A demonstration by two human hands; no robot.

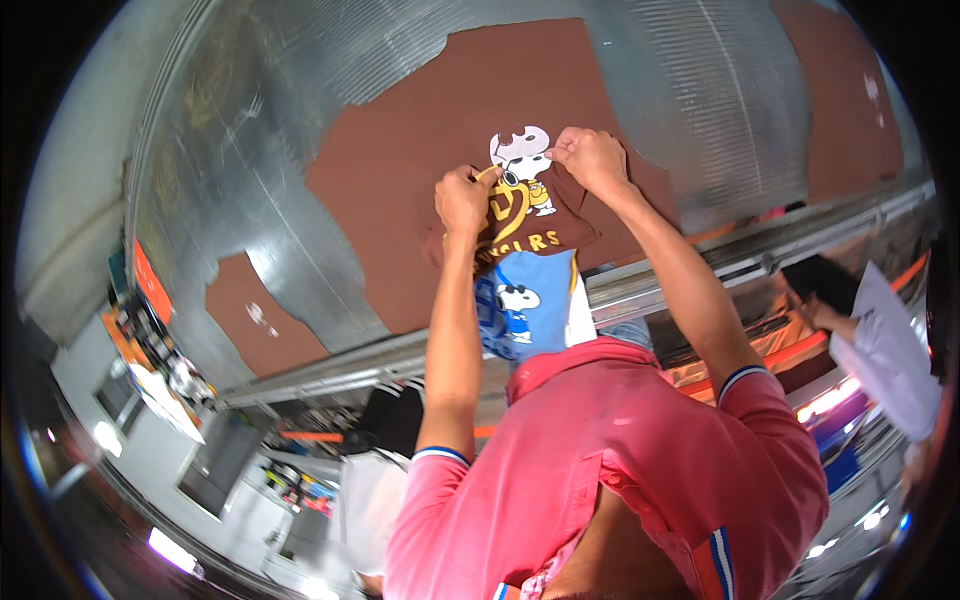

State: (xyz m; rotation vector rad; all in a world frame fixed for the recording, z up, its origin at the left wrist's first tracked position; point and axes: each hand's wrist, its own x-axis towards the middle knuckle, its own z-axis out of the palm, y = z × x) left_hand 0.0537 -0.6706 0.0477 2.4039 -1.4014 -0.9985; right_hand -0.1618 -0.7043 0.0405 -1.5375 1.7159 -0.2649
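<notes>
My left hand pinches a brown cloth piece printed with yellow lettering and a cartoon dog. My right hand has thumb and forefinger closed at the upper right edge of that print, beside a white-and-pale-lilac dog head shape. Both lie over a larger brown fabric panel on the metal table. Below them a blue printed cloth piece, with a similar dog, hangs at the table's near edge.
Further brown panels lie left and right, each with a small pale print. A co-worker in white reaches in at the right; another person is at lower left. A metal rail edges the table. Cluttered shelves stand far left.
</notes>
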